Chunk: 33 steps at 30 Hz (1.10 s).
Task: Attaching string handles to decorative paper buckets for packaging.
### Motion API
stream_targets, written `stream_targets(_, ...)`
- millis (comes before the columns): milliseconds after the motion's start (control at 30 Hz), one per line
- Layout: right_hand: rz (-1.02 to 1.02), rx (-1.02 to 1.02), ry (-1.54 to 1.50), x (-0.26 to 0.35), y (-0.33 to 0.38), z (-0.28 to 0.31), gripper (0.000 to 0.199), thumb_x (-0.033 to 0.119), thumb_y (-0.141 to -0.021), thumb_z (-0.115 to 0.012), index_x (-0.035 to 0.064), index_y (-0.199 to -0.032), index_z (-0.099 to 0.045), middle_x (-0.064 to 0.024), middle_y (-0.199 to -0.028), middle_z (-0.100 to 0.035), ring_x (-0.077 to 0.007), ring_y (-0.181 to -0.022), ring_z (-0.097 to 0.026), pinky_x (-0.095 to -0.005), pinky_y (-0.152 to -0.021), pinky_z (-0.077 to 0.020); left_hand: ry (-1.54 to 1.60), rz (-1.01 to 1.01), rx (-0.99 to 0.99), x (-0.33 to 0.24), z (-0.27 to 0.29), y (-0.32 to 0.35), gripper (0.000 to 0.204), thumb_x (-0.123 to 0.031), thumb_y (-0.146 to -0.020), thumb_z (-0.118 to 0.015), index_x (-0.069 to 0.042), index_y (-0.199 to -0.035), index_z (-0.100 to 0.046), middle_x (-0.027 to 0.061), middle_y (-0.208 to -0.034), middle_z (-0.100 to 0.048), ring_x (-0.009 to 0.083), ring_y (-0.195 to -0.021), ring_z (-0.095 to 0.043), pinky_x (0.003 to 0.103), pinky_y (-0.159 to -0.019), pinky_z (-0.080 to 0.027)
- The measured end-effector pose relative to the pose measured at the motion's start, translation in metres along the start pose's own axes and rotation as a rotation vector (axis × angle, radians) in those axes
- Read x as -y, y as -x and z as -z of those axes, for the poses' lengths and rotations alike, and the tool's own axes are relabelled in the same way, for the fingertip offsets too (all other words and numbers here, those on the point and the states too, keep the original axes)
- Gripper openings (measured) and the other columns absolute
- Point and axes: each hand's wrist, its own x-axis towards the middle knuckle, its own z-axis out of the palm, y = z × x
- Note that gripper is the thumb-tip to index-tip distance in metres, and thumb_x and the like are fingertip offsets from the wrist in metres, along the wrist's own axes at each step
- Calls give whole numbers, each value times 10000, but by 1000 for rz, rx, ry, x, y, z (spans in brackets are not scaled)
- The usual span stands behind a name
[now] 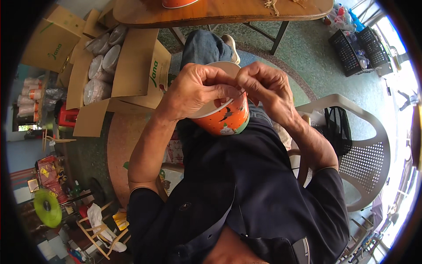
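Note:
An orange paper bucket (231, 118) with a white rim, dark bat shapes and a green lower band rests tilted in my lap. Over its rim my left hand (195, 91) is closed, thumb and fingers pinched together. My right hand (267, 86) is closed in a pinch as well, its fingertips meeting those of the left at the bucket's edge. Something thin and dark shows between the fingertips, too small to name. Part of the bucket's opening is hidden behind my hands.
A wooden table (220, 14) stands ahead, bearing part of another orange bucket (179, 3) and some straw-like strands (272, 5). To the left, an open cardboard box (132, 66) holds wrapped white containers (97, 90). A plastic chair (373, 171) and black crates (349, 53) are at the right.

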Motion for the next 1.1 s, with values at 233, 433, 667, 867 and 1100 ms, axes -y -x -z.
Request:
stream_targets(233,-90,98,-189,-10,-6,3,226,248,-1098,-599,30,-1155,-574,-32,-888,-667,-83,-743,-623,-261,-648,-523,169,-205,-62,11,3,11,68,-29,-959,-744,10,-1001,-708,72,-903,-746,115,-850,-691,258,-796,-557)
stream_targets(433,-109,164,-118,-24,-8,-14,160,164,-1102,-566,14,-1156,-548,-42,-908,-669,-88,-770,-637,-270,-684,-537,152,-436,-118,14,-1,7,77,-22,-978,-728,41,-963,-685,111,-947,-745,125,-796,-710,256,-732,-595)
stream_targets(667,226,27,172,23,5,7,175,-95,-981,-545,21,-1104,-591,-37,-901,-619,-119,-775,-591,-296,-683,-498,-27,-23,-160,-4,-7,3,145,-65,-974,-740,25,-1030,-641,73,-791,-720,93,-601,-659,221,-567,-531)
stream_targets(867,597,270,558,47,-18,24,293,-208,-768,-536,23,-873,-683,-102,-906,-611,-261,-791,-629,-355,-685,-490,28,-34,55,-8,-4,-1,116,-64,-974,-740,34,-945,-688,59,-764,-715,99,-610,-677,225,-558,-544)
stream_targets(1100,587,266,689,34,-24,30,319,-179,-740,-530,32,-887,-718,-117,-932,-604,-310,-837,-629,-409,-730,-500,-46,-12,132,-7,-2,-4,174,-120,-987,-747,45,-955,-704,33,-767,-679,79,-639,-639,229,-583,-523)
